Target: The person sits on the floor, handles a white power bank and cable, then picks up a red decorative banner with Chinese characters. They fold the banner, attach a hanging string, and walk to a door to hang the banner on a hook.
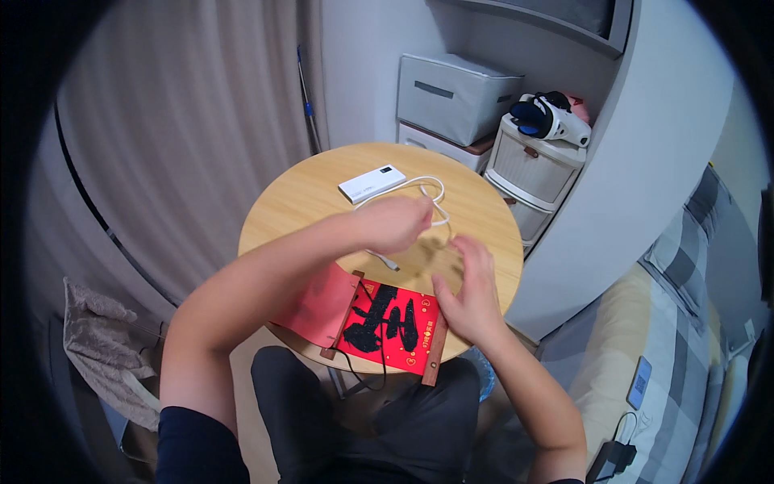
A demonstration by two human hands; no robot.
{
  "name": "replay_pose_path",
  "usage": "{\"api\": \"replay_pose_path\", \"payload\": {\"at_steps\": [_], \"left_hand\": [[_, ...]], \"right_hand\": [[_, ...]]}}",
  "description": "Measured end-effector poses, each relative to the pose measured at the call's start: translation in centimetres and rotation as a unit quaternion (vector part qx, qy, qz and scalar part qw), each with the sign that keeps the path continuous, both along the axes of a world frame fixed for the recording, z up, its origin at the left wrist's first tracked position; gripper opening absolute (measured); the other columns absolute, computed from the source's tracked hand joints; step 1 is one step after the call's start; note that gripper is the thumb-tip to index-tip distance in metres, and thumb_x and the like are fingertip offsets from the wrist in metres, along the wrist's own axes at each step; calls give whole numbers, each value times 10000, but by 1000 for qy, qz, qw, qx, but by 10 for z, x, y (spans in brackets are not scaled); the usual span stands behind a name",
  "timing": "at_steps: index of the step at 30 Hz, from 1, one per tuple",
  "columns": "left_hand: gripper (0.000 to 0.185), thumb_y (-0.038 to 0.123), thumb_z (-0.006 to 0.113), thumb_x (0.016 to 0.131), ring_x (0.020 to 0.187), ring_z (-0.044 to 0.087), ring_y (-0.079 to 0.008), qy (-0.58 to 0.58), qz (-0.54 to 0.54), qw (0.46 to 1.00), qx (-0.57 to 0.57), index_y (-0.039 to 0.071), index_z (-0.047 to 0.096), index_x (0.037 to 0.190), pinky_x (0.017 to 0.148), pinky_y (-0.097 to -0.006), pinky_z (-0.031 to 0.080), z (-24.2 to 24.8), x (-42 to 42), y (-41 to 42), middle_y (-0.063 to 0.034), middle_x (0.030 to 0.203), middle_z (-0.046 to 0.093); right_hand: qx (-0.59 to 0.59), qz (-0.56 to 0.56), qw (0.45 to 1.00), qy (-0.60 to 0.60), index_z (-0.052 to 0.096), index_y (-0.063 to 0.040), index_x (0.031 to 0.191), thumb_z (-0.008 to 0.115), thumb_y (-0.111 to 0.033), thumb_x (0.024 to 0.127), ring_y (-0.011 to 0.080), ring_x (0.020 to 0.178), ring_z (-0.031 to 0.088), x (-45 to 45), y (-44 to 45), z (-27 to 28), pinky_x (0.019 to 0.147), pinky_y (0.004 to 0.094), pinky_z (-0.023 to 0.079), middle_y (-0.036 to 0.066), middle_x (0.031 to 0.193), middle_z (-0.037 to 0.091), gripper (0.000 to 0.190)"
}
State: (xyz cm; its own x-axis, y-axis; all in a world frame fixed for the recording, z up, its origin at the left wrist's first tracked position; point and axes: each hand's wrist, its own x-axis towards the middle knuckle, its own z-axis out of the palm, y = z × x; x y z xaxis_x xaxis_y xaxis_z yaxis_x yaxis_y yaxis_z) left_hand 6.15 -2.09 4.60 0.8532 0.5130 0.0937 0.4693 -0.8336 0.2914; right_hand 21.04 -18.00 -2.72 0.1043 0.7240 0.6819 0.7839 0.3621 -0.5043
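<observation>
My left hand, slightly blurred, reaches across the table above a white cable. Its fingers are curled, and whether they grip the cable cannot be seen. The cable's connector end lies below that hand on the wood. Just beyond is a white power bank with a small dark display. My right hand has its thumb and fingers apart, near the right edge of a small red hanging scroll. Black brush characters, wooden rods and a black cord belong to the scroll. A translucent red sheet lies at its left, partly under my left forearm.
The round wooden table stands before my knees. Behind it are a grey fabric storage box and a drawer unit bearing a white device. A curtain hangs left; a bed with a phone is at right.
</observation>
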Motion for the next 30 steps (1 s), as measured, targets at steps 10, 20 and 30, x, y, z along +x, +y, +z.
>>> {"api": "replay_pose_path", "payload": {"at_steps": [10, 20, 30], "left_hand": [[82, 92, 503, 1070, 760, 517, -273, -245, -67, 963, 89, 15, 523, 1048, 734, -374, 477, 99, -29, -31, -135, 849, 589], [164, 191, 542, 1084, 800, 579, -221, -284, -62, 957, 14, 32, 576, 1061, 763, -367, 495, 65, -30, -34, -122, 846, 601], [238, 302, 588, 1047, 823, 659, -379, -253, -76, 957, 117, 84, 660, 984, 701, -461, 512, 85, -28, -75, -150, 829, 671]], "right_hand": [[-173, 239, 893, 340, 561, -84, 888, 493, -328, 1120, 101, 557, 449, 34, 20, 49, 570, 248, 435, -29, 661, 449, 344], [-77, 536, 643, 541, 485, -107, 743, 281, -436, 1150, 148, 531, 461, 20, -74, 132, 510, 293, 438, 16, 638, 476, 563], [-197, 61, 978, 4, 636, -10, 878, 497, -341, 1109, 202, 592, 574, 61, -49, 119, 584, 361, 477, 81, 638, 600, 427]]}}
